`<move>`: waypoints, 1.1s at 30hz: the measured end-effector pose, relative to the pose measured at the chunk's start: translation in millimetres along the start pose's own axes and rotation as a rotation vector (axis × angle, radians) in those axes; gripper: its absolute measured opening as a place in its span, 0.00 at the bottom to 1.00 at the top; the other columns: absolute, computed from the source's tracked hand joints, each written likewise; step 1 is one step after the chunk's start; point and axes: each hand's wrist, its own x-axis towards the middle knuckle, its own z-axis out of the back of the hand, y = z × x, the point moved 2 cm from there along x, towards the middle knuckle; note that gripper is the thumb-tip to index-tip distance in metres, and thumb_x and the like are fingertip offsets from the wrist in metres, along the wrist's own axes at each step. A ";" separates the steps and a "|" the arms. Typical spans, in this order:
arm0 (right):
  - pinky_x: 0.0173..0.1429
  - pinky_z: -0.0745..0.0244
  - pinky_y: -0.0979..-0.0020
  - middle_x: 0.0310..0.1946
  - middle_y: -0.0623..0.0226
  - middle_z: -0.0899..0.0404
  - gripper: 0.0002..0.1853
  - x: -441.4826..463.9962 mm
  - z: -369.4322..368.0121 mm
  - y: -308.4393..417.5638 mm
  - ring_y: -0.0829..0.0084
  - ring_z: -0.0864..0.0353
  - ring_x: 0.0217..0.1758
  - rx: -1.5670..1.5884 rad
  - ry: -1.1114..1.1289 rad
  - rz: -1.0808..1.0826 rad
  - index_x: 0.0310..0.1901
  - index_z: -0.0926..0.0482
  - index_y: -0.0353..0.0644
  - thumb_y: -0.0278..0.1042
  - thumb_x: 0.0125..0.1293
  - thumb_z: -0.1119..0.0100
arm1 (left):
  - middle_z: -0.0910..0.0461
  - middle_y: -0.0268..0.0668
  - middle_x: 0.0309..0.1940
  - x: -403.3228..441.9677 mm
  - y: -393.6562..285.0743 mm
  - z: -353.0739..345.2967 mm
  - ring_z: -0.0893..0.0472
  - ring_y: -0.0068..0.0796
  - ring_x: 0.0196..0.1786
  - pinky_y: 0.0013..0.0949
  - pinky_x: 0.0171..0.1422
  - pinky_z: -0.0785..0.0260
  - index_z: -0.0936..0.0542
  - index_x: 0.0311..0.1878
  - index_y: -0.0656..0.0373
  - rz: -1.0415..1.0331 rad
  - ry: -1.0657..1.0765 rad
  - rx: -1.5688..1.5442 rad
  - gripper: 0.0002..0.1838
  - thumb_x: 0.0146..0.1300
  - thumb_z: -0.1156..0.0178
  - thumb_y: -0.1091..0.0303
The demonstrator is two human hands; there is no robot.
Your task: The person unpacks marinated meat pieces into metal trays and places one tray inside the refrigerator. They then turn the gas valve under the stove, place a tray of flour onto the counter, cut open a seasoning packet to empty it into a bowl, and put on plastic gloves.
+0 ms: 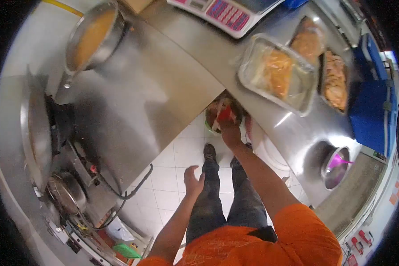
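Observation:
My right hand reaches down to a round bin with a green rim, under the corner where the two counters meet. A small red thing shows at its fingers, too blurred to name; the hand appears closed on it. Mixed scraps seem to lie in the bin, partly hidden by the counter edge. My left hand hangs in the air over the floor, thumb apart from the fingers, holding nothing.
On the right counter are a foil tray with orange food, two packs of meat-like food, and a metal bowl. A scale sits behind. A saucepan stands on the left counter; a black hose hangs there.

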 end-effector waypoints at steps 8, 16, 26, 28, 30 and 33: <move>0.75 0.42 0.40 0.74 0.46 0.39 0.30 26.5 -218.2 -87.6 0.54 0.37 0.77 0.083 0.248 -0.710 0.72 0.32 0.43 0.35 0.67 0.45 | 0.25 0.50 0.54 -119.8 124.8 31.2 0.26 0.52 0.61 0.49 0.69 0.35 0.27 0.58 0.64 0.332 -0.028 0.062 0.26 0.58 0.29 0.71; 0.75 0.42 0.41 0.72 0.48 0.36 0.33 12.4 -258.2 -97.0 0.48 0.38 0.76 0.163 0.423 -0.491 0.70 0.29 0.44 0.30 0.60 0.40 | 0.20 0.47 0.50 -221.3 151.9 79.0 0.23 0.51 0.58 0.50 0.66 0.33 0.23 0.49 0.61 0.501 0.105 0.190 0.20 0.51 0.32 0.77; 0.64 0.27 0.48 0.53 0.47 0.20 0.21 -86.3 129.3 58.0 0.45 0.21 0.59 0.569 0.220 0.064 0.57 0.24 0.36 0.27 0.61 0.41 | 0.17 0.46 0.43 24.4 -114.3 67.8 0.17 0.44 0.47 0.43 0.51 0.25 0.22 0.48 0.62 -0.130 -0.081 -0.145 0.12 0.63 0.35 0.72; 0.66 0.28 0.50 0.59 0.50 0.21 0.21 -98.1 232.3 70.1 0.47 0.21 0.61 0.557 0.267 0.067 0.56 0.23 0.39 0.27 0.60 0.37 | 0.20 0.50 0.49 92.8 -199.5 70.7 0.20 0.51 0.53 0.45 0.59 0.28 0.26 0.55 0.64 -0.311 -0.133 -0.208 0.20 0.64 0.34 0.67; 0.67 0.29 0.51 0.58 0.51 0.21 0.21 -102.1 297.5 49.8 0.47 0.22 0.61 0.525 0.244 -0.031 0.56 0.23 0.39 0.27 0.59 0.36 | 0.28 0.58 0.61 164.4 -268.7 55.1 0.28 0.58 0.65 0.53 0.70 0.37 0.34 0.67 0.68 -0.427 -0.268 -0.116 0.36 0.62 0.30 0.61; 0.67 0.29 0.51 0.58 0.50 0.22 0.24 -85.5 347.8 -3.4 0.45 0.24 0.61 0.359 -0.006 -0.228 0.59 0.25 0.37 0.28 0.60 0.35 | 0.30 0.60 0.65 236.5 -353.6 38.0 0.29 0.60 0.68 0.55 0.73 0.37 0.40 0.73 0.69 -0.471 -0.390 0.160 0.44 0.59 0.30 0.61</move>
